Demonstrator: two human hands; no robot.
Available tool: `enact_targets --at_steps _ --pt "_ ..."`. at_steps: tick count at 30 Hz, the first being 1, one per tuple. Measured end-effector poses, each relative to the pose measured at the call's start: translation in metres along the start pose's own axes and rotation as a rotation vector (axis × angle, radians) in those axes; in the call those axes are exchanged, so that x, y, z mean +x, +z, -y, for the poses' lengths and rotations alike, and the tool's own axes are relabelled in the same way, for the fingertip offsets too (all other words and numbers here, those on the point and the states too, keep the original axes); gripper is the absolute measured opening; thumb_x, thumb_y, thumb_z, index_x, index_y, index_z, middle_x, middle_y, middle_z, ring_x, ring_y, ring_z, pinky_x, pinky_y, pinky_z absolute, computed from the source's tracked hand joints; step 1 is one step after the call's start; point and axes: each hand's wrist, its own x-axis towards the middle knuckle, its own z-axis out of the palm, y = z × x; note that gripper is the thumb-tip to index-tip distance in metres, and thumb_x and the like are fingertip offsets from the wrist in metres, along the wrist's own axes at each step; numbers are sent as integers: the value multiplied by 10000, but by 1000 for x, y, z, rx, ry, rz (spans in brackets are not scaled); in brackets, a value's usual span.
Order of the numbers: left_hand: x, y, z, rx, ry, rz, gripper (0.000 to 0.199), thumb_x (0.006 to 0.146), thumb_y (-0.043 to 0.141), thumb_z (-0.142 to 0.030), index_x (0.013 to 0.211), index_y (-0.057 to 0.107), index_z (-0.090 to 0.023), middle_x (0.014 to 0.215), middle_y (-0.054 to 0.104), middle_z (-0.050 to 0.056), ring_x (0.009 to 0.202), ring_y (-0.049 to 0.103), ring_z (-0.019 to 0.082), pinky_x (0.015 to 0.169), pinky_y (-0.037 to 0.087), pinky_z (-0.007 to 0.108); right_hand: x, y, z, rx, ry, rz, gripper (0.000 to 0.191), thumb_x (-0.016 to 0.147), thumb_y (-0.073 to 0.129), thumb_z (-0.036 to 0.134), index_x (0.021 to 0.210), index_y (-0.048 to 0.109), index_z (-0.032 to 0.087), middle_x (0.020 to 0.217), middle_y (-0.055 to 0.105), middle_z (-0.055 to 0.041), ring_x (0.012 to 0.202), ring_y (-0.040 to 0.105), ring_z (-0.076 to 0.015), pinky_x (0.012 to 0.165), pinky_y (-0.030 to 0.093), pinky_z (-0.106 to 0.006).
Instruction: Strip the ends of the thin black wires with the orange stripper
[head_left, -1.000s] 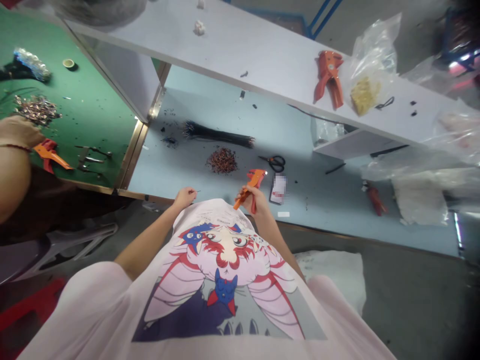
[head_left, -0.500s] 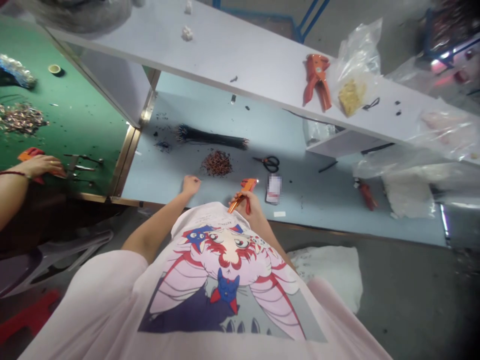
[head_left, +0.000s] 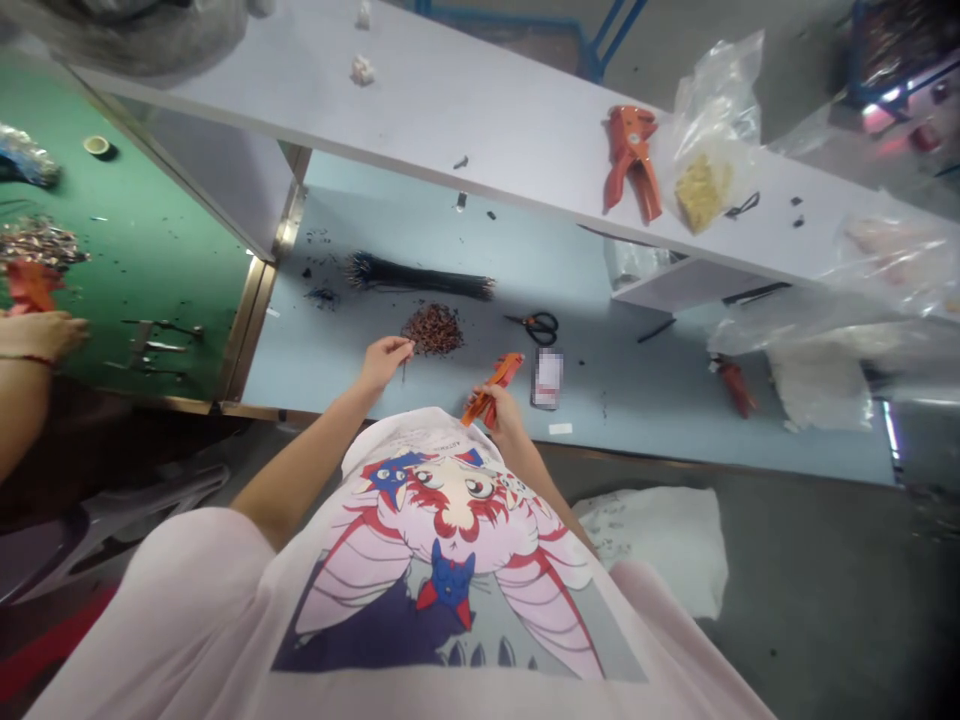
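My left hand (head_left: 385,364) pinches a thin dark wire (head_left: 403,371) just below a small pile of cut wires with copper-coloured ends (head_left: 433,330) on the pale blue bench top (head_left: 600,420). My right hand (head_left: 504,417) grips orange wire strippers (head_left: 490,388) low over the bench, close to my chest. A long bundle of black wires (head_left: 417,279) lies beyond the pile. Black-handled scissors (head_left: 541,327) and a phone with a blurred face (head_left: 547,378) lie to the right of the strippers.
A white shelf (head_left: 450,130) crosses the bench, holding orange strippers (head_left: 632,162) and a plastic bag (head_left: 712,130) of yellow material. On the left, a co-worker's hand (head_left: 41,336) rests by a green mat (head_left: 157,240) with orange strippers (head_left: 28,285) and pliers (head_left: 154,348).
My left hand has moved forward towards the wire pile and now shows the wire more clearly. The co-worker's hand has shifted left, and the view has drifted slightly.
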Motion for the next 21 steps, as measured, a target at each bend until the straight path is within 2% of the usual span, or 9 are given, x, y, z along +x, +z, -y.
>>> enact_targets --at_steps 3,5,8,10,14,18,21 --pt "-30 -11 -9 -69 9 15 428 637 707 -494 864 666 -133 723 659 35 603 568 95 650 488 249 -9 10 7 -100 -55 62 385 572 649 93 908 511 219 704 627 52 604 593 -125 572 490 -245" --pt "-48 -15 -19 -105 53 41 435 636 707 -496 885 678 -141 678 644 18 571 560 91 592 475 234 -23 16 18 -288 -124 243 415 581 678 84 961 565 204 815 657 17 714 602 -133 620 478 -233" --pt "-70 -15 -40 -107 221 55 349 682 684 -437 875 695 -146 650 638 9 542 547 82 546 460 215 -50 27 36 -607 -225 604 283 688 667 151 965 621 178 890 654 -19 812 582 -148 699 466 -254" --pt "-81 -14 -55 -81 320 33 278 712 670 -386 853 698 -148 671 654 15 552 559 84 561 476 214 -67 33 44 -650 -249 710 265 742 634 180 1007 622 172 908 649 -34 843 581 -164 740 468 -284" --pt "-95 -14 -73 -28 401 -24 185 741 658 -320 811 681 -149 671 666 15 552 575 84 564 486 203 -87 37 51 -489 -162 768 393 781 605 241 1167 557 183 962 643 -60 846 598 -189 734 499 -330" --pt "-103 -14 -78 58 518 -54 133 764 645 -289 792 669 -161 690 659 6 581 566 80 572 463 192 -94 32 52 -397 -77 789 424 768 624 253 1176 546 169 992 638 -78 868 614 -208 747 515 -355" --pt "-108 -13 -80 90 601 -126 116 789 627 -279 800 673 -174 717 653 6 623 555 85 589 442 196 -97 28 53 -378 -58 813 451 763 632 242 1196 533 160 974 638 -76 850 623 -202 717 519 -337"
